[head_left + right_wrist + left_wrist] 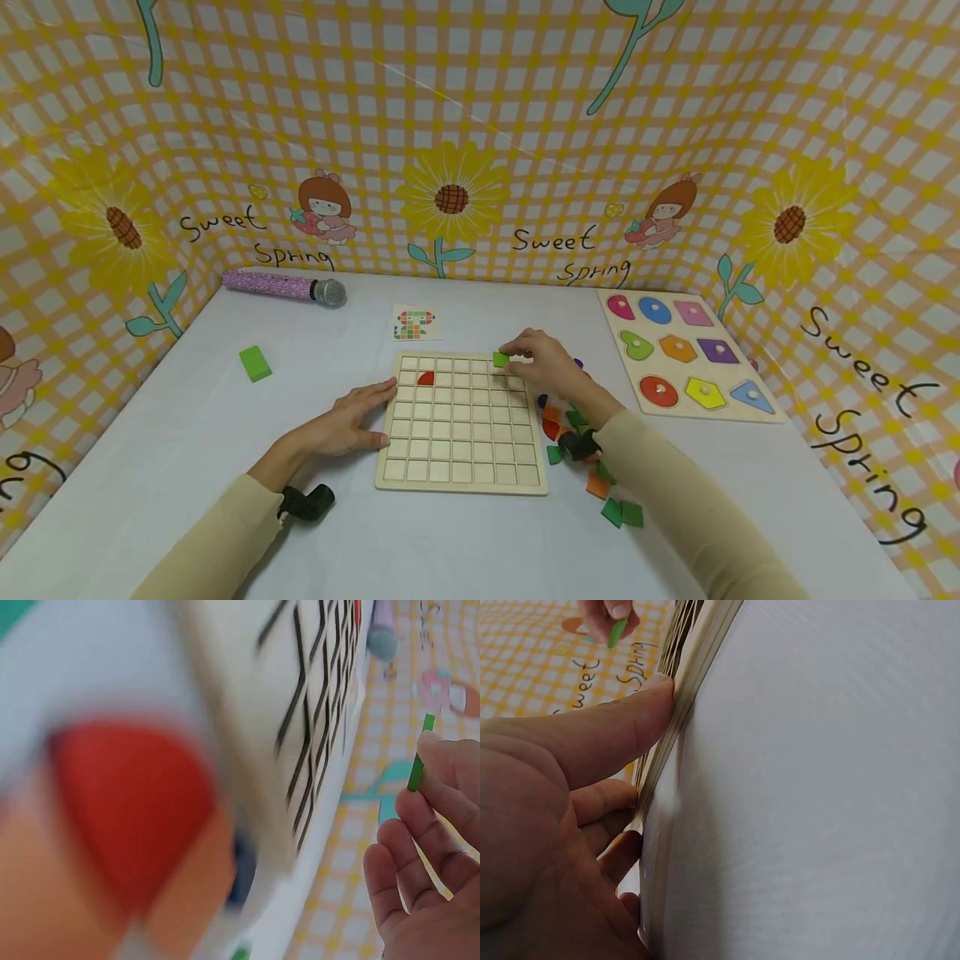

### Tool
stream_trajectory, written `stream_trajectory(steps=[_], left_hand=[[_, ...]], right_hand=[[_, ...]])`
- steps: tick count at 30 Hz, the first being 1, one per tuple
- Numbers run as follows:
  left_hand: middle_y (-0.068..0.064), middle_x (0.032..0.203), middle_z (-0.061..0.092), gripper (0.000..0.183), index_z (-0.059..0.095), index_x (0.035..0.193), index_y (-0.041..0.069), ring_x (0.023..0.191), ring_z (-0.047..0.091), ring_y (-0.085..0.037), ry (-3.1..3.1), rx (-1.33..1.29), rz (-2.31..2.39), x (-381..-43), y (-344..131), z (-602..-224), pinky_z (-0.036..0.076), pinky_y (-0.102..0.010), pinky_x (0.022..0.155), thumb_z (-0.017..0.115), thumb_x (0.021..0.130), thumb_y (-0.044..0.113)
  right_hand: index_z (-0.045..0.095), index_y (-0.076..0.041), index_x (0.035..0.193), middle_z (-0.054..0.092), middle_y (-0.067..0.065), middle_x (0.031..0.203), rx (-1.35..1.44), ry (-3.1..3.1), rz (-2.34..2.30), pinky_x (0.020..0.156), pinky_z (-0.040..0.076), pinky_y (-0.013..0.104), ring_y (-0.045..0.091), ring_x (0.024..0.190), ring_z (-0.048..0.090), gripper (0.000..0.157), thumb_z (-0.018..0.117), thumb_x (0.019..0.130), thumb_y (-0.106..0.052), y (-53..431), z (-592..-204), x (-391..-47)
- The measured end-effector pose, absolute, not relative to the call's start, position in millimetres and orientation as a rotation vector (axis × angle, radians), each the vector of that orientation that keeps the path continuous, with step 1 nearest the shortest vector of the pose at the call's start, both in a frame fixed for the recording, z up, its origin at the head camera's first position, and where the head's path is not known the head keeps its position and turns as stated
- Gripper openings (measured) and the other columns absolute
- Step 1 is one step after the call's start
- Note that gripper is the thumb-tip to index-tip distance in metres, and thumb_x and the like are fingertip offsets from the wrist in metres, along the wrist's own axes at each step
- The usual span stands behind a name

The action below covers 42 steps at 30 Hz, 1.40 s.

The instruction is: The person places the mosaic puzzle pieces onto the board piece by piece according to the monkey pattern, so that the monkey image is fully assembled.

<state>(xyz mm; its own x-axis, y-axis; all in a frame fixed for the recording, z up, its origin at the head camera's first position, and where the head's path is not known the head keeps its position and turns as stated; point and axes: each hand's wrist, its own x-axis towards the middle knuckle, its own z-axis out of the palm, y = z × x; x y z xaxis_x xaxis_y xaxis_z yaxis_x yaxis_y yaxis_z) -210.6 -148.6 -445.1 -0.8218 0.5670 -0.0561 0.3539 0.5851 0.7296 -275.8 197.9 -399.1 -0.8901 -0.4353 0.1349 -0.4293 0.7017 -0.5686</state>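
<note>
A wooden grid board (461,467) lies in the middle of the table, with one red quarter-round piece (426,378) in a cell near its upper left. Against the board's left edge, the thumb and fingertips of my left hand (341,429) rest with fingers extended. My right hand (551,367) pinches a thin light green square tile (501,359) between thumb and fingers over the board's upper right cells. In the right wrist view the green tile (421,754) is seen nearly edge-on, held above the board.
Loose green, orange, red and blue pieces (597,486) lie right of the board, partly under my right forearm. A pattern card (417,322) lies behind it. A shape puzzle (690,354) is at the right; a green block (255,363) and purple microphone (281,286) are at the left.
</note>
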Motion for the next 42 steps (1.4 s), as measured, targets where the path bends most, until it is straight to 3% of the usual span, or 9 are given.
stream_trajectory(steps=[12, 22, 42], left_hand=[[-0.010, 0.159, 0.016, 0.079, 0.027, 0.149, 0.005, 0.145, 0.010, -0.040, 2.528, 0.752, 1.082, -210.9, -147.7, -446.2, 0.007, -0.064, 0.112, 0.069, 0.084, 0.025], [-0.011, 0.159, 0.017, 0.079, 0.027, 0.148, 0.004, 0.145, 0.011, -0.040, 2.537, 0.764, 1.071, -210.6, -148.6, -446.7, 0.008, -0.065, 0.112, 0.069, 0.084, 0.024], [-0.010, 0.159, 0.016, 0.080, 0.026, 0.148, 0.004, 0.145, 0.011, -0.041, 2.532, 0.761, 1.064, -211.6, -148.7, -445.9, 0.007, -0.065, 0.112, 0.068, 0.085, 0.026]], right_hand=[[0.068, -0.007, 0.115, 0.063, 0.005, 0.105, -0.841, 2.794, -0.843, 0.075, 0.044, 0.029, 0.018, 0.091, 0.052, 0.029, 0.065, 0.088, -0.018, 139.1, -408.3, -274.1], [0.071, -0.009, 0.109, 0.064, 0.003, 0.100, -0.784, 2.815, -0.751, 0.084, 0.045, 0.032, 0.017, 0.092, 0.056, 0.026, 0.069, 0.085, -0.018, 115.3, -410.9, -278.3], [0.073, -0.013, 0.106, 0.062, 0.001, 0.099, -0.806, 2.873, -0.613, 0.076, 0.042, 0.029, 0.016, 0.088, 0.049, 0.025, 0.072, 0.083, -0.024, 109.6, -415.9, -279.5]])
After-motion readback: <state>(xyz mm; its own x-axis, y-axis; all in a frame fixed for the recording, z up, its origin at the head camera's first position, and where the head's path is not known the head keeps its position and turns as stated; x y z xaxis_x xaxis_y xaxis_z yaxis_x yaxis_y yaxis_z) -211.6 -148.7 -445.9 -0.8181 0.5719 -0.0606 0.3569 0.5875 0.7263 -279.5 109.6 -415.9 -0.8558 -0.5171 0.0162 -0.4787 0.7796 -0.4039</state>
